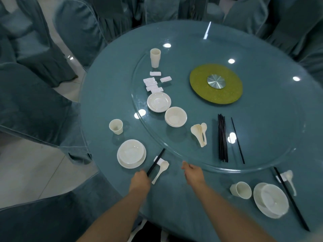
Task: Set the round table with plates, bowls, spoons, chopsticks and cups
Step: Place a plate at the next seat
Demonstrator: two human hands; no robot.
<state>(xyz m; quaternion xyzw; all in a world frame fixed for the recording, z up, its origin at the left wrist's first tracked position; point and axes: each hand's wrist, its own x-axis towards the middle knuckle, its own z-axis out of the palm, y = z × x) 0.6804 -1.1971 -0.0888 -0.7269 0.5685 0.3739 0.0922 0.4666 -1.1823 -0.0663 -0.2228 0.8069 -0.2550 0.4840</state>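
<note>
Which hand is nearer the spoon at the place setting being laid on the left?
Left. The left hand sits just left of the spoon, at the chopsticks beside it; the right hand is farther off to its right.

Lower left: white bowl on round white plate [131, 154], white plastic cup [115, 126] above, black chopsticks [156, 162] across small white rest, white spoon [160, 172] beside; matching setting lower right

Two bare forearms are seen, with no sleeves, gloves, watch or rings worn. The left hand [140, 180] and the right hand [194, 173] are uncovered; finer detail is lost to blur.
</note>
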